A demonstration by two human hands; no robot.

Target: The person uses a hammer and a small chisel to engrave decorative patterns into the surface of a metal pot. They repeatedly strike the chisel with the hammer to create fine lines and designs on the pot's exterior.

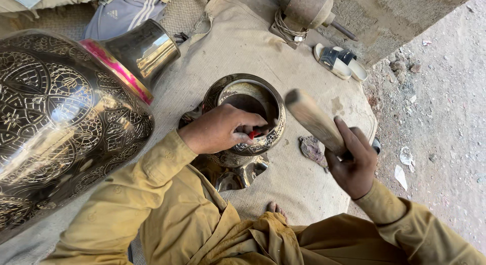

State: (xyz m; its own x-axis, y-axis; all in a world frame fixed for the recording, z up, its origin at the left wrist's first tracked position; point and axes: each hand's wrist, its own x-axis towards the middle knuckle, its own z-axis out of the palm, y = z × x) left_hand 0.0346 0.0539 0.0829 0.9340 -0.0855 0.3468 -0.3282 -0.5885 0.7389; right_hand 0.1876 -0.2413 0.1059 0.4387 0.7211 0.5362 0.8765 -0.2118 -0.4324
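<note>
Head camera is looking down on a small engraved silver-coloured metal vase [248, 118] that is sitting mouth-up on a burlap cloth [283, 57] spread over the ground, just in front of the person's folded legs, apparently so that its rim is facing the hands. The left hand [220, 129] is lying across the near-left part of that rim, with its fingers [248, 127] curled narrowly around a thin tool with a red tip [252, 135]; the tip is resting against the vase's upper edge, and the hand seems to be steadying tool and vase together. So the vase is lying directly under and beside the left fingers, touching them, with its open mouth showing just beyond the knuckles. The right hand [354, 161] is raised to the right of the vase, well apart from it, its fingers closed around the lower end of a pale wooden mallet handle [315, 120], which is slanting up and to the left toward the vase and is blurred, likely from motion; the mallet's head cannot be made out. Both mustard-yellow sleeves [157, 194] are reaching in from the bottom of the view. A flat dark lump [311, 149] is lying on the cloth between vase and right hand. To the left, a much larger engraved vase with a pink band at its neck [66, 118] is lying on its side, near the camera. Farther off, a pair of pale sandals [340, 61] is resting near a rusty metal fixture [304, 12].
</note>
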